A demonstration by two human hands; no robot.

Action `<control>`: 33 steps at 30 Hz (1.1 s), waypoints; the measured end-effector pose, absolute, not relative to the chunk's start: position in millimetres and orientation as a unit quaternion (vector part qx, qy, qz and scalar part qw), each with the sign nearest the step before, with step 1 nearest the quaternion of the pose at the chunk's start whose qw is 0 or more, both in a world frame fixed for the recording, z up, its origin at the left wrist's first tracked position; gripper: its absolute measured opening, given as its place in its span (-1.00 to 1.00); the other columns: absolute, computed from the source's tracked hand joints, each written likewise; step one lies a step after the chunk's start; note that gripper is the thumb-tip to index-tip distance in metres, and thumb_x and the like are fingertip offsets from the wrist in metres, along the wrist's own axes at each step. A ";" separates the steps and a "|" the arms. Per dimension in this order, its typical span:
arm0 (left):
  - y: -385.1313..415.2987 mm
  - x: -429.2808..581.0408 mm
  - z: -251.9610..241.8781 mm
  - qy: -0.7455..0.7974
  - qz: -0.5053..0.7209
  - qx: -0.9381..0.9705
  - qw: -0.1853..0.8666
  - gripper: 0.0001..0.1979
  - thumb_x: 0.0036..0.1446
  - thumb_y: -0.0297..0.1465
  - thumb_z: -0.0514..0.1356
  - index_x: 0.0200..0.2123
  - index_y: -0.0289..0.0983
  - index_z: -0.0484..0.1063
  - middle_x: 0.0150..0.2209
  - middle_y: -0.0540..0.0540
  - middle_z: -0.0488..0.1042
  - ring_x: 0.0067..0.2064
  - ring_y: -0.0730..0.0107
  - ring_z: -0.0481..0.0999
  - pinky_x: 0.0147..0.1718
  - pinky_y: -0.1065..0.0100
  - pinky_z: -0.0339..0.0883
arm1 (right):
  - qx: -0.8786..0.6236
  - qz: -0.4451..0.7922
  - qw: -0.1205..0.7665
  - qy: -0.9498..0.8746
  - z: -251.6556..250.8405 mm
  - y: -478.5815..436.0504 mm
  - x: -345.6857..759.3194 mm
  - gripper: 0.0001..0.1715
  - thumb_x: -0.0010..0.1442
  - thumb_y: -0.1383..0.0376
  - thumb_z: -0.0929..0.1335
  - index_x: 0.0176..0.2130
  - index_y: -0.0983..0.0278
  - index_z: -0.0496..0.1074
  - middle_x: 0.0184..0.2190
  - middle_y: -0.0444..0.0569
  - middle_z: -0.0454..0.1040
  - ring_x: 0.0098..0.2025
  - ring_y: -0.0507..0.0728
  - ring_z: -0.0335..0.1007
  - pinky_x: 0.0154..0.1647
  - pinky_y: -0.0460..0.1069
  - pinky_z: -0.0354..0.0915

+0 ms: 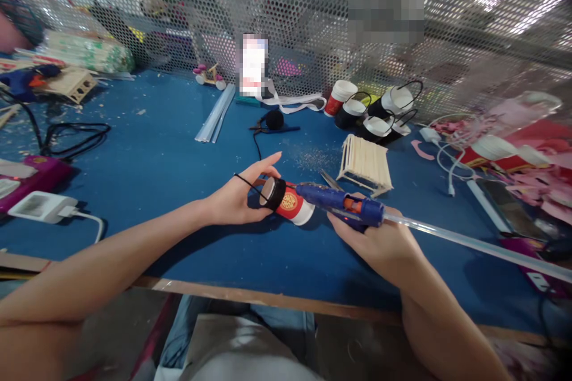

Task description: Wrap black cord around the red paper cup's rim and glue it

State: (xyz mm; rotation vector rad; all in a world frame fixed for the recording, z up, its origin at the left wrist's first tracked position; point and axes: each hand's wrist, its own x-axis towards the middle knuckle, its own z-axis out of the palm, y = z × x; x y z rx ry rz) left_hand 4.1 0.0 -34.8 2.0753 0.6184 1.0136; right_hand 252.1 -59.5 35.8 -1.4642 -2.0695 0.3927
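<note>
I count one red-and-white paper cup [289, 203] with a black band, just below the middle of the frame on the blue tabletop [156, 161]. It lies on its side. Its long axis runs from centre left down toward lower right, and the pale, black-rimmed end faces left into my palm. My left hand [239, 201] cradles that end with thumb and curled fingers, while the index finger sticks out straight toward the upper right. One thin black wire [245, 183] crosses over that hand.

There is one blue hot-glue gun [340, 202]. My right hand [379, 241], right of centre, is wrapped tight round its grip. The nozzle points left and sits at the upper side of the cup; whether it touches I cannot tell. The gun's long axis runs nearly left to right, dipping slightly rightward, and one clear glue stick [473, 245] trails out of its back to the right edge of the frame.

Just above the gun stands one small frame of pale wooden sticks [365, 162]. Farther up and right sits a cluster of cups: one red paper cup [338, 99] and at least three black cups with wire handles [394, 101]. A bundle of clear glue sticks [216, 114] lies upper centre-left, one looped black cable [75, 136] at left, and one white power adapter [39, 206] at lower left.
</note>
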 end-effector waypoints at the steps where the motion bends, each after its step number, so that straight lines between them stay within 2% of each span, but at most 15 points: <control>1: -0.5 4.1 -34.6 0.238 0.394 0.809 0.365 -0.03 -0.04 -0.54 0.26 0.33 -0.05 -0.20 0.02 -0.18 0.29 0.07 0.18 0.37 0.04 0.12 0.34 | -0.548 0.149 0.275 -0.776 36.8 -58.0 252.9 -0.79 0.10 0.25 0.27 -0.45 0.24 0.45 -0.66 -0.06 0.36 -0.64 0.09 0.24 -0.62 0.00 0.25; 6: -3.0 3.5 -32.7 0.236 0.389 0.815 0.358 -0.04 -0.04 -0.54 0.26 0.33 -0.03 -0.18 0.04 -0.17 0.30 0.10 0.17 0.36 0.08 0.09 0.31 | -0.538 0.164 0.246 -0.790 38.2 -50.3 258.8 -0.83 0.06 0.24 0.32 -0.45 0.24 0.49 -0.61 -0.04 0.40 -0.52 0.12 0.35 -0.50 0.00 0.27; 10: -2.5 3.6 -33.5 0.241 0.387 0.813 0.362 -0.05 -0.04 -0.54 0.26 0.32 -0.03 -0.17 0.04 -0.17 0.29 0.10 0.17 0.35 0.09 0.08 0.30 | -0.565 0.210 0.254 -0.756 30.8 -47.6 261.6 -0.81 0.09 0.18 0.35 -0.44 0.24 0.47 -0.74 -0.16 0.29 -0.63 0.06 0.26 -0.62 -0.05 0.19; 13: -1.1 5.1 -35.7 0.252 0.395 0.797 0.381 -0.05 -0.04 -0.53 0.26 0.32 -0.04 -0.18 0.03 -0.17 0.28 0.08 0.18 0.36 0.06 0.10 0.32 | -0.592 0.276 0.257 -0.712 29.8 -45.0 262.1 -0.72 0.10 0.11 0.36 -0.46 0.26 0.41 -0.75 -0.18 0.31 -0.70 0.02 0.21 -0.68 -0.06 0.18; 16: 0.5 7.2 -38.4 0.272 0.405 0.771 0.409 -0.05 -0.05 -0.51 0.28 0.32 -0.05 -0.17 0.00 -0.15 0.30 0.04 0.21 0.38 0.01 0.15 0.35 | -0.591 0.358 0.292 -0.662 33.8 -39.1 266.7 -0.68 0.01 0.08 0.43 -0.46 0.27 0.37 -0.74 -0.20 0.32 -0.70 0.00 0.21 -0.66 -0.07 0.21; 19: 2.1 8.8 -40.7 0.290 0.415 0.743 0.438 -0.05 -0.06 -0.49 0.28 0.32 -0.06 -0.17 -0.01 -0.15 0.29 0.00 0.24 0.40 -0.05 0.19 0.38 | -0.581 0.372 0.360 -0.628 37.2 -28.9 277.8 -0.65 -0.06 0.08 0.47 -0.42 0.28 0.41 -0.60 -0.13 0.44 -0.59 0.02 0.31 -0.55 -0.06 0.28; 21: 2.9 9.4 -41.7 0.299 0.422 0.731 0.444 -0.05 -0.08 -0.48 0.29 0.32 -0.09 -0.15 -0.02 -0.16 0.29 0.00 0.23 0.39 -0.08 0.20 0.39 | -0.604 0.337 0.395 -0.605 38.5 -19.2 288.1 -0.62 -0.07 0.06 0.47 -0.39 0.30 0.44 -0.48 -0.05 0.50 -0.49 0.05 0.38 -0.47 -0.05 0.31; 24: 3.2 9.6 -42.0 0.308 0.424 0.729 0.440 -0.04 -0.10 -0.48 0.30 0.32 -0.12 -0.14 -0.03 -0.17 0.31 0.02 0.21 0.38 -0.06 0.18 0.38 | -0.675 0.227 0.399 -0.578 40.6 0.6 306.2 -0.60 0.04 0.01 0.39 -0.41 0.32 0.43 -0.49 -0.01 0.50 -0.49 0.07 0.37 -0.47 -0.04 0.28; 26: 2.8 9.4 -41.6 0.308 0.423 0.732 0.436 -0.03 -0.10 -0.48 0.30 0.32 -0.13 -0.14 -0.02 -0.18 0.32 0.02 0.20 0.38 -0.05 0.16 0.37 | -0.731 0.146 0.353 -0.566 41.3 16.6 318.9 -0.57 0.13 0.01 0.31 -0.49 0.31 0.38 -0.56 0.00 0.47 -0.54 0.07 0.35 -0.49 -0.04 0.25; 28: 1.9 9.2 -40.8 0.306 0.423 0.735 0.434 -0.03 -0.09 -0.48 0.30 0.32 -0.14 -0.15 -0.02 -0.19 0.31 0.03 0.19 0.37 -0.04 0.15 0.38 | -0.771 0.072 0.271 -0.572 40.0 32.5 330.5 -0.52 0.18 0.00 0.26 -0.54 0.30 0.36 -0.61 0.00 0.44 -0.54 0.08 0.35 -0.46 -0.03 0.23; 30: 0.9 9.3 -39.9 0.306 0.422 0.736 0.432 -0.04 -0.09 -0.48 0.29 0.32 -0.15 -0.15 -0.03 -0.18 0.31 0.02 0.19 0.38 -0.05 0.14 0.38 | -0.792 0.030 0.197 -0.577 36.0 45.7 339.4 -0.46 0.17 -0.04 0.25 -0.61 0.29 0.34 -0.64 0.02 0.40 -0.52 0.11 0.35 -0.46 -0.02 0.20; 33: -0.5 9.5 -38.7 0.308 0.420 0.740 0.425 -0.05 -0.09 -0.48 0.29 0.32 -0.15 -0.14 -0.05 -0.17 0.32 0.01 0.19 0.38 -0.05 0.14 0.39 | -0.803 0.011 0.160 -0.574 27.9 56.7 345.1 -0.47 0.11 -0.04 0.31 -0.63 0.29 0.37 -0.63 0.07 0.40 -0.46 0.19 0.37 -0.42 0.02 0.19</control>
